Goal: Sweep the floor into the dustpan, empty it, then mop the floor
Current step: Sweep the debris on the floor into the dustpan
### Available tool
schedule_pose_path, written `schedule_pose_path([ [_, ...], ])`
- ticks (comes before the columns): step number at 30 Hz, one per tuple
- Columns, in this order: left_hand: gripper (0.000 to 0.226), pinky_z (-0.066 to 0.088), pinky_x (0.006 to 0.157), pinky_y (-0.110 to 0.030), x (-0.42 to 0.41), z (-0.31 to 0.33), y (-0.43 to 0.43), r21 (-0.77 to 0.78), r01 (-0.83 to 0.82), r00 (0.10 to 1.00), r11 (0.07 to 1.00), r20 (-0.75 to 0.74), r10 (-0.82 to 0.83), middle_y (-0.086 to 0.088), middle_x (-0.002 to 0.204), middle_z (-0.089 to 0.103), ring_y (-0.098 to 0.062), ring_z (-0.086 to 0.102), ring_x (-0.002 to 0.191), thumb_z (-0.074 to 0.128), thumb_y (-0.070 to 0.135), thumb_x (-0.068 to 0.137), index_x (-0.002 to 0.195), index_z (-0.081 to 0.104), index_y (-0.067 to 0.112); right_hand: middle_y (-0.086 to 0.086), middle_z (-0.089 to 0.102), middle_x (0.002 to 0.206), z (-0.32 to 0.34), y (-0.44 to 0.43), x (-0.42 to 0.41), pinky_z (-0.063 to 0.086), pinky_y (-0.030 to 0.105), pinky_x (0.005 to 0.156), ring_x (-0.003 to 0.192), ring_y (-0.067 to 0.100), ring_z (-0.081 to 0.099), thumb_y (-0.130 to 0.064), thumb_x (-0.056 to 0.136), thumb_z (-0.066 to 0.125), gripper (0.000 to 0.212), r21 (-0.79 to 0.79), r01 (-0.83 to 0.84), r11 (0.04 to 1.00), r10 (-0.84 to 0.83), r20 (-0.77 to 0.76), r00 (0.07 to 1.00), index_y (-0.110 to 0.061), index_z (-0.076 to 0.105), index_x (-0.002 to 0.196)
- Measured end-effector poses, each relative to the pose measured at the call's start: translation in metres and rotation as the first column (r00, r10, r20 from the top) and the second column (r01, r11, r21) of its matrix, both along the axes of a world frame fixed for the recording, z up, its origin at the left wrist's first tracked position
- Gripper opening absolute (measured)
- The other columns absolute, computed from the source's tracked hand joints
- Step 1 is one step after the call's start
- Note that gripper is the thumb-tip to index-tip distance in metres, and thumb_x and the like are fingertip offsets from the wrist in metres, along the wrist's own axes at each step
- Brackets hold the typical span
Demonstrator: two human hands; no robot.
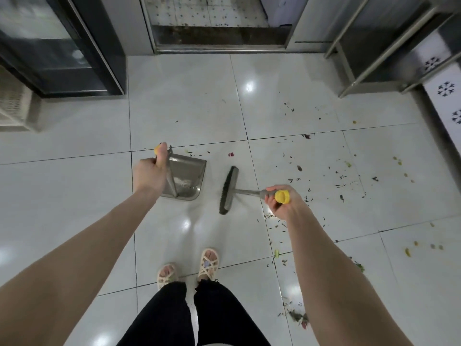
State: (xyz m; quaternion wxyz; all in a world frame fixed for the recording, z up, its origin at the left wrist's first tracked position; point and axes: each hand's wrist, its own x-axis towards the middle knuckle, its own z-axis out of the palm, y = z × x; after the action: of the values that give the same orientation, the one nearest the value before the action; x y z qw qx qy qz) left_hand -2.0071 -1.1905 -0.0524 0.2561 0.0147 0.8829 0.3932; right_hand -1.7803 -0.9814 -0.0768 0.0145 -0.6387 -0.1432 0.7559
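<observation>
My left hand (149, 174) grips the yellow-capped handle of a grey dustpan (189, 178), which stands on the white tiled floor with its mouth facing right. My right hand (280, 202) grips the yellow-capped end of a broom handle; the broom head (228, 189), dark bristles down, sits on the tiles just right of the dustpan's mouth, a small gap between them. Small dark and green scraps of debris (324, 171) are scattered over the tiles to the right, with more near my right forearm (296, 317).
My two sandalled feet (189, 268) stand behind the dustpan. A dark glass-fronted cabinet (62, 51) is at the back left, a doorway threshold (219, 46) straight ahead, and a metal shelf frame (374, 58) at the back right beside a patterned white wall.
</observation>
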Motion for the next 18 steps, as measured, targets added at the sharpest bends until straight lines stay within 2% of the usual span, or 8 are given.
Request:
schedule_pose_path([
  [2,0.085,0.054,0.068,-0.048,-0.004,0.0,0.005,-0.007,0.015,1.0,1.0,0.01,-0.015,-0.012,0.063,0.048,-0.026,0.049,0.06,0.024,0.088,0.066,0.069,0.052,0.008,0.005,0.043,0.072,0.004,0.007,0.011,0.038,0.01,0.031,0.03,0.009,0.048,-0.002,0.086,0.051,0.019,0.016,0.036,0.999,-0.036,0.015,0.999,-0.011,0.045,0.071],
  [5,0.081,0.054,0.069,-0.048,-0.012,0.003,0.01,0.012,0.011,1.0,1.0,0.026,-0.012,-0.012,0.061,0.048,-0.027,0.048,0.058,0.026,0.084,0.072,0.066,0.052,0.007,0.008,0.046,0.068,0.008,0.007,0.013,0.039,0.012,0.03,0.033,0.01,0.048,0.001,0.083,0.054,0.018,0.071,0.054,0.996,-0.059,0.066,0.996,-0.007,0.047,0.068],
  [8,0.07,0.046,0.061,-0.037,-0.022,0.004,0.014,0.05,-0.005,0.999,0.999,0.041,0.003,-0.008,0.056,0.047,-0.026,0.046,0.05,0.031,0.07,0.089,0.059,0.049,0.009,0.011,0.053,0.054,0.012,0.0,0.007,0.039,0.013,0.029,0.035,0.011,0.048,0.004,0.081,0.056,0.015,0.174,0.008,0.985,-0.028,0.108,0.994,-0.003,0.051,0.069],
  [10,0.066,0.042,0.058,-0.032,-0.033,0.004,0.015,0.092,-0.008,0.999,0.996,0.053,0.003,-0.006,0.055,0.045,-0.024,0.043,0.047,0.033,0.066,0.092,0.058,0.048,0.011,0.012,0.051,0.057,0.016,-0.001,0.001,0.039,0.013,0.03,0.031,0.012,0.049,0.004,0.08,0.057,0.014,0.208,0.031,0.978,-0.056,0.114,0.992,-0.004,0.051,0.07],
  [15,0.065,0.037,0.05,-0.028,-0.091,0.008,0.007,0.158,0.032,0.996,0.987,0.073,-0.044,-0.006,0.053,0.043,-0.024,0.04,0.045,0.037,0.065,0.092,0.06,0.045,0.01,0.01,0.043,0.07,0.034,-0.012,-0.049,0.04,0.011,0.03,0.029,0.011,0.047,0.001,0.084,0.056,0.017,0.2,0.097,0.975,-0.112,0.062,0.992,-0.007,0.047,0.073],
  [18,0.065,0.036,0.047,-0.027,-0.119,0.015,0.001,0.182,0.049,0.997,0.982,0.057,-0.06,-0.007,0.055,0.044,-0.024,0.041,0.046,0.038,0.065,0.092,0.061,0.047,0.009,0.009,0.044,0.071,0.038,-0.022,-0.09,0.038,0.011,0.03,0.03,0.009,0.048,-0.003,0.087,0.054,0.014,0.161,0.052,0.986,-0.052,-0.004,0.999,-0.009,0.048,0.075],
])
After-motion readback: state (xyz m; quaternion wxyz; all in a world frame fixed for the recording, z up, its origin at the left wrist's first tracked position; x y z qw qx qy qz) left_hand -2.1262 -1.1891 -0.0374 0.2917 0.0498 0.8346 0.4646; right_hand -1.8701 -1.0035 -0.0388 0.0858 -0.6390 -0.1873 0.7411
